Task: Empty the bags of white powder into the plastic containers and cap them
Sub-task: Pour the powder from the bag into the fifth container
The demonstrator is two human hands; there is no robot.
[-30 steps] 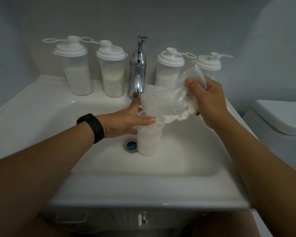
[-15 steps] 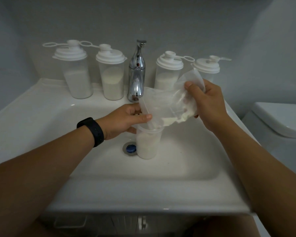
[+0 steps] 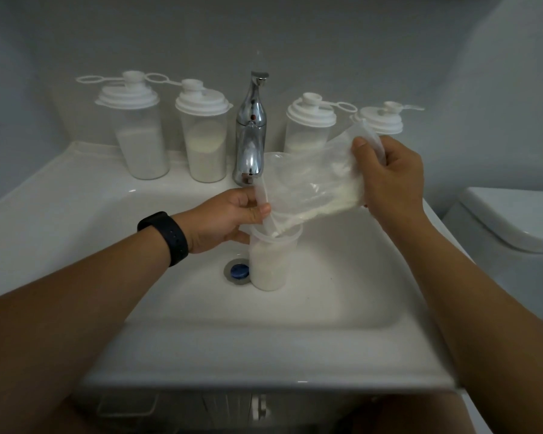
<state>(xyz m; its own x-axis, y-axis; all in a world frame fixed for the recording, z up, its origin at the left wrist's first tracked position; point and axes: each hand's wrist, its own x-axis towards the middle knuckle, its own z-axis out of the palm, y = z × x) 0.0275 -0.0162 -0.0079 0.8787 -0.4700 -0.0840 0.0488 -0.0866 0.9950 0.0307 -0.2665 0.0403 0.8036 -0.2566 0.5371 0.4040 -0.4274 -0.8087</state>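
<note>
An uncapped plastic container (image 3: 268, 267), mostly full of white powder, stands in the sink basin beside the drain. A clear plastic bag (image 3: 311, 186) with a little powder left is tilted over it, its mouth at the container's rim. My left hand (image 3: 226, 219) pinches the bag's mouth edge just above the rim. My right hand (image 3: 389, 180) grips the bag's raised bottom end. Several capped containers stand behind the basin: two left of the tap (image 3: 138, 136) (image 3: 205, 139), two right of it (image 3: 308, 126) (image 3: 381, 120).
A chrome tap (image 3: 250, 133) rises at the back centre, close behind the bag. The white sink (image 3: 295, 349) has a blue drain plug (image 3: 239, 270) left of the container. A toilet (image 3: 514, 227) stands to the right. Grey walls enclose the back.
The bag has flattened and stretched out between my hands, with my right hand lifting its bottom end a little higher. More powder has slid toward the mouth. The container has not moved.
</note>
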